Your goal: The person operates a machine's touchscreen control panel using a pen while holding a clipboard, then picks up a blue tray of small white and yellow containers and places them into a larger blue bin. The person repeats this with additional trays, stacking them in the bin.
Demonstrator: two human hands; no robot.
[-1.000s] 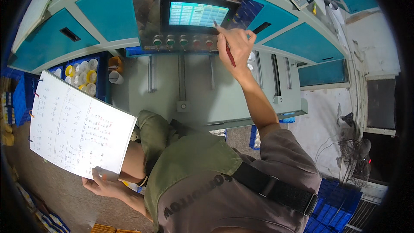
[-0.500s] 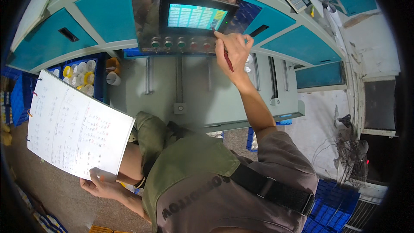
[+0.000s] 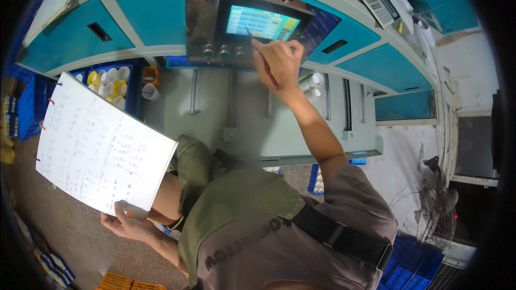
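Observation:
My left hand (image 3: 128,223) grips the lower edge of a ring-bound notebook (image 3: 102,147), thumb on top of the page. Handwritten lines cover the white page, and coloured rings run along its far left edge. My right hand (image 3: 279,64) is closed round a dark red pen (image 3: 271,77), its tip just in front of the lower part of a lit touchscreen (image 3: 260,22). Whether the tip touches the glass I cannot tell. Below the screen, a row of round push buttons (image 3: 224,51) sits on the dark shiny panel, partly hidden by my hand.
A blue crate (image 3: 134,83) of white and yellow rolls stands behind the notebook. White cylinders (image 3: 313,87) rest on the grey machine bed (image 3: 215,123). A calculator (image 3: 374,4) lies on top at the far right. A wire fan (image 3: 438,207) and blue crates (image 3: 411,268) stand right.
My right hand with the pen has moved left across the touchscreen, and the screen now displays a different layout. My left hand keeps its hold on the notebook. The whole view has shifted slightly.

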